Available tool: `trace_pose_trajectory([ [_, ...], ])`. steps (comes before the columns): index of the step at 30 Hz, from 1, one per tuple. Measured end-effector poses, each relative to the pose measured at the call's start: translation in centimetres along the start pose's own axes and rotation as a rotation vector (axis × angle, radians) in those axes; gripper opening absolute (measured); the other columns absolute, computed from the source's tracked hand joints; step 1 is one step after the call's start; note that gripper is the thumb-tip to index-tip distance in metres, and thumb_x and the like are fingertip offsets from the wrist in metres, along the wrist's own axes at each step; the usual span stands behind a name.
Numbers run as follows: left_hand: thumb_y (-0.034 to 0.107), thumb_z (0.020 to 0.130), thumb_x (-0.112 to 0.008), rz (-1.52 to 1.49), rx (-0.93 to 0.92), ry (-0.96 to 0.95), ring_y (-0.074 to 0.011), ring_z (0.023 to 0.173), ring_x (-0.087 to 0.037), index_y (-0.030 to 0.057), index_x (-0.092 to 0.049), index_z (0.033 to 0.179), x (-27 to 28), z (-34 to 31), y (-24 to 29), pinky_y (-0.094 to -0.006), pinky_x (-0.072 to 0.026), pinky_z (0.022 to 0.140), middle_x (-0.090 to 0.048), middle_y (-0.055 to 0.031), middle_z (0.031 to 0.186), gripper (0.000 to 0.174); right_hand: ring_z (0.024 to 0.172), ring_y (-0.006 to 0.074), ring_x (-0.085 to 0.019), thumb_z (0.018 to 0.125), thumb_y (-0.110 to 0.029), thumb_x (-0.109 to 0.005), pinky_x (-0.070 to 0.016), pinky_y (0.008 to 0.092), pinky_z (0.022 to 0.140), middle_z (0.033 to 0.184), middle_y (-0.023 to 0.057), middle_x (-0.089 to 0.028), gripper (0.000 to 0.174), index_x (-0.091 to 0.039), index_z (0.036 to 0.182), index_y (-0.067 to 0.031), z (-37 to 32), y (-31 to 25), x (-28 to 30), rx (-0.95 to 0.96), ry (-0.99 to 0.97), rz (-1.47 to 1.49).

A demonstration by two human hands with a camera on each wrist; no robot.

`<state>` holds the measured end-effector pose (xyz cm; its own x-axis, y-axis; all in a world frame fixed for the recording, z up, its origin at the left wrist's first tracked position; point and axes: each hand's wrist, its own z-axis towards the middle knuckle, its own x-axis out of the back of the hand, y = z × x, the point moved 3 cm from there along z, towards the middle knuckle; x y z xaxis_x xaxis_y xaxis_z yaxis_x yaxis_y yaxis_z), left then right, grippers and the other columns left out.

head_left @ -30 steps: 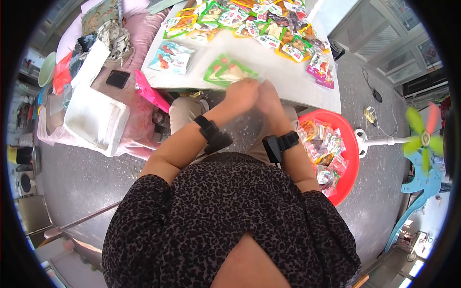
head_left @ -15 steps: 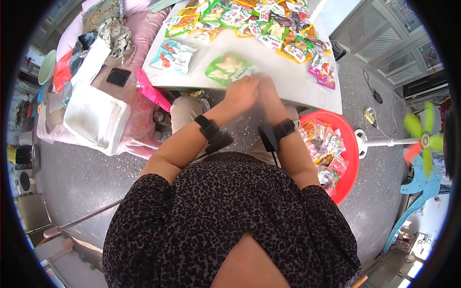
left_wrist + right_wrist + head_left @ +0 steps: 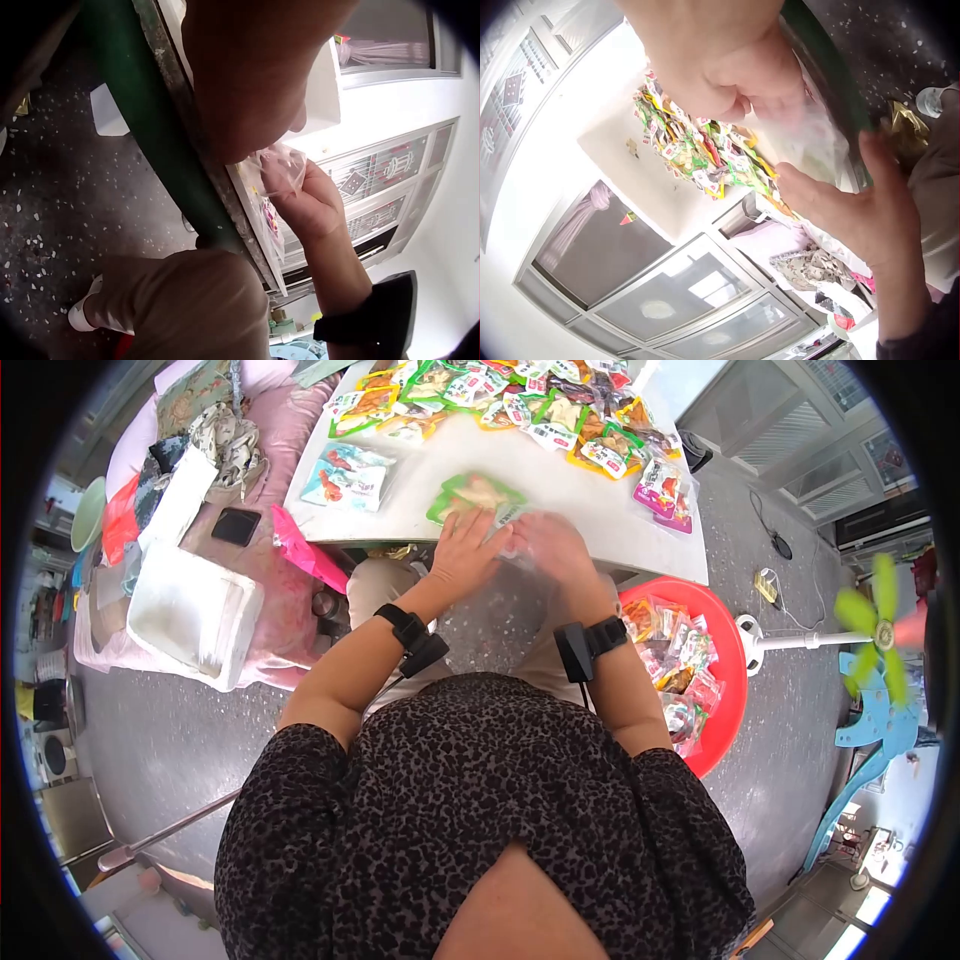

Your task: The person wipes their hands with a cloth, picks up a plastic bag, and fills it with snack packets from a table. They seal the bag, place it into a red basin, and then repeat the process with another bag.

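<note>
Near the table's front edge, the right hand pinches a thin clear plastic bag, which hangs over the lap. The left wrist view shows the bag at the fingertips of the right hand. To its left, the left hand has its fingers extended at the lower edge of a green-edged food packet lying on the table. In the right wrist view the left hand has thumb and fingers apart beside the cloudy clear plastic.
Many coloured food packets cover the table's far part. A blue-white packet lies left, purple ones right. A red tub of packets stands right, beside a fan. A white foam box sits on pink cloth at left.
The hands, earlier close together, have moved apart. The left hand has shifted left and its curled fingers have straightened toward the green-edged packet. More clear plastic shows between the hands. The head view has shifted slightly.
</note>
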<state>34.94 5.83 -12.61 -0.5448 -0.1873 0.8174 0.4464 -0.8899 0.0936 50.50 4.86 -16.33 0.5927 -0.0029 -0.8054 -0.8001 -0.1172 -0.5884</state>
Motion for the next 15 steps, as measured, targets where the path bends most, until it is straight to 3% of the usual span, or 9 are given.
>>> trace_pose_trajectory([
  [3, 0.016, 0.056, -0.061, 0.042, -0.012, 0.085, -0.0301, 0.105, -0.036, 0.0122, -0.047, 0.105, -1.0, 0.6, 0.3, -0.0449, -0.0261, 0.087, -0.041, -0.0127, 0.109, 0.052, 0.079, 0.0284, -0.053, 0.074, 0.001, -0.046, -0.0460, 0.0393, 0.067, 0.085, 0.0166, -0.050, 0.011, -0.042, 0.083, 0.0051, 0.8, 0.2, -2.2, 0.110, 0.143, 0.001],
  [6, 0.015, 0.057, -0.060, 0.015, 0.026, 0.080, -0.0297, 0.106, -0.036, 0.0130, -0.047, 0.104, -1.3, 1.1, 0.4, -0.0449, -0.0260, 0.087, -0.041, -0.0123, 0.109, 0.049, 0.080, 0.0270, -0.053, 0.074, -0.001, -0.046, -0.0458, 0.0377, 0.066, 0.086, 0.0152, -0.049, 0.012, -0.042, 0.085, 0.0031, 1.2, -0.3, -1.4, 0.150, 0.064, 0.220],
  [8, 0.015, 0.057, -0.059, -0.024, 0.071, 0.070, -0.0290, 0.106, -0.036, 0.0129, -0.049, 0.102, -1.1, 1.4, 0.6, -0.0450, -0.0262, 0.087, -0.042, -0.0112, 0.109, 0.046, 0.080, 0.0256, -0.052, 0.075, -0.002, -0.047, -0.0455, 0.0361, 0.066, 0.087, 0.0133, -0.049, 0.014, -0.041, 0.087, 0.0014, 1.6, -0.6, 1.2, 0.347, 0.110, -0.358],
  [10, 0.014, 0.059, -0.058, -0.007, 0.030, 0.059, -0.0282, 0.106, -0.037, 0.0122, -0.051, 0.098, -0.9, 1.9, 0.8, -0.0448, -0.0263, 0.088, -0.043, -0.0096, 0.108, 0.041, 0.081, 0.0241, -0.052, 0.075, -0.004, -0.048, -0.0453, 0.0342, 0.066, 0.088, 0.0116, -0.049, 0.017, -0.040, 0.090, 0.0000, 0.4, -1.6, 0.0, 0.381, 0.211, -0.480],
  [12, 0.014, 0.060, -0.057, -0.001, -0.015, 0.053, -0.0273, 0.106, -0.038, 0.0113, -0.053, 0.095, -1.3, 2.1, 1.0, -0.0447, -0.0265, 0.088, -0.045, -0.0084, 0.107, 0.036, 0.080, 0.0226, -0.052, 0.076, -0.006, -0.049, -0.0451, 0.0318, 0.066, 0.090, 0.0101, -0.048, 0.021, -0.040, 0.094, -0.0010, -2.1, -2.8, -1.9, 0.260, 0.360, -0.144],
  [15, 0.012, 0.063, -0.055, -0.031, -0.056, 0.045, -0.0264, 0.105, -0.039, 0.0093, -0.054, 0.092, -1.4, 2.3, 1.0, -0.0441, -0.0270, 0.088, -0.047, -0.0078, 0.106, 0.029, 0.081, 0.0196, -0.052, 0.075, -0.007, -0.051, -0.0443, 0.0291, 0.064, 0.091, 0.0087, -0.048, 0.026, -0.040, 0.099, -0.0019, -3.3, -4.2, -1.6, 0.309, 0.444, -0.243],
])
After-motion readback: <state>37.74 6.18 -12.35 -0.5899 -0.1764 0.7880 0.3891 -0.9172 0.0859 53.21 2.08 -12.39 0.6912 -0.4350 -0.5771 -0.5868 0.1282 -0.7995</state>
